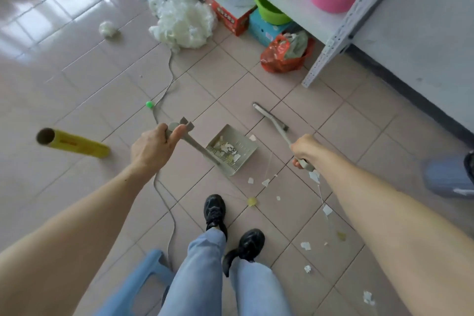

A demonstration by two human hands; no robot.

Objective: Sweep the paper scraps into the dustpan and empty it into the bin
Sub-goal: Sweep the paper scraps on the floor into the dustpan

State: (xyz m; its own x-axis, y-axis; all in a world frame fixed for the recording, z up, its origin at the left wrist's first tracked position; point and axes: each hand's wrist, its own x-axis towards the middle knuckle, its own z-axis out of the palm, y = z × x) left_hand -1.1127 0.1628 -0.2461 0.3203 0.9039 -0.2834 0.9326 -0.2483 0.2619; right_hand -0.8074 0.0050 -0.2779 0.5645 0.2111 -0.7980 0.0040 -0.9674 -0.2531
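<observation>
A tiled floor (pixel 230 79) is seen. On it are set a dustpan (pixel 232 150), scattered paper scraps (pixel 305 246), a yellow tube (pixel 77 143), white stuffing (pixel 186 22), a cable (pixel 164 202) and a red bag (pixel 284 55).

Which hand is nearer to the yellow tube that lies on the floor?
The left hand. It grips the dustpan handle, just right of the yellow tube in the picture. The right hand holds the broom handle, far beyond the dustpan.
</observation>
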